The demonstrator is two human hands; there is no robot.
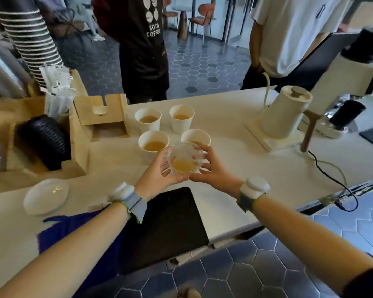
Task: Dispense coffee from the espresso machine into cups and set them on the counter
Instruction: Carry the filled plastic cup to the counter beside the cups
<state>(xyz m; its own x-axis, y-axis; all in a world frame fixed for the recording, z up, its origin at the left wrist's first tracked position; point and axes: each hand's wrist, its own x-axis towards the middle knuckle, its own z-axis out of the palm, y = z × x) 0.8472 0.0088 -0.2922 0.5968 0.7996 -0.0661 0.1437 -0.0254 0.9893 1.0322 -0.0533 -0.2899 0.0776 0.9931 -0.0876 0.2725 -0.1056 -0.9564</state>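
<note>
Both hands, left point(159, 168) and right point(211, 168), fingers curled, gripping small clear glass cup point(185, 160) of amber liquid from opposite sides, above white bench point(235, 190). Four white paper cups point(153, 143) with same liquid stand on bench just beyond. Cream gooseneck kettle point(284, 112) at right.

Four white paper cups point(153, 143) stand bunched on the white counter point(235, 168), narrow gaps between them, blocking the way forward past both hands and the clear glass they hold. A wooden organizer point(103, 117) walls the left; a white gooseneck kettle point(284, 112) and its trailing black cable point(332, 179) hem the right. Bare counter lies open between cups and kettle.
</note>
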